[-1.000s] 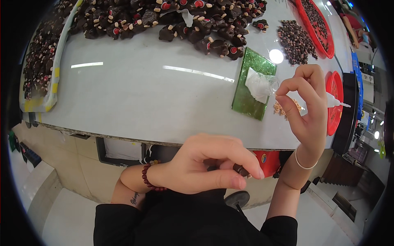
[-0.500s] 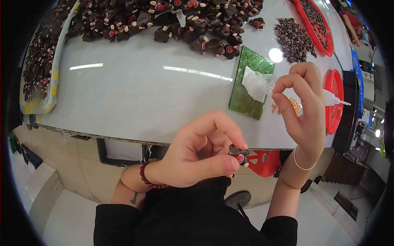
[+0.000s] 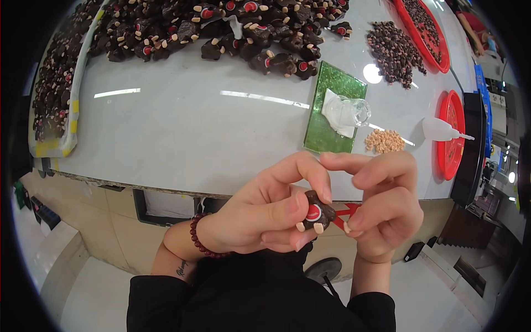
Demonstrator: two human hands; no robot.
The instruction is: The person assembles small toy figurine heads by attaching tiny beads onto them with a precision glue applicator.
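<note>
Left hand point(image 3: 263, 216): thumb and fingers closed around a small dark-brown glossy figurine point(image 3: 327, 213) with a red, white-rimmed round patch and pale stubby tips. Figurine sits at the fingertips, patch showing, on the side toward the right hand.

Right hand point(image 3: 387, 207): fingers bent, thumb and a fingertip pinched on a tiny pale-beige piece point(image 3: 347, 227), just beside the figurine, apart from it. Its uppermost finger reaches toward the left index; contact unclear.

Beyond the right hand: loose heap of pale-beige pieces point(image 3: 385, 141). Beyond the left: large pile of dark-brown figurines point(image 3: 182, 30).
</note>
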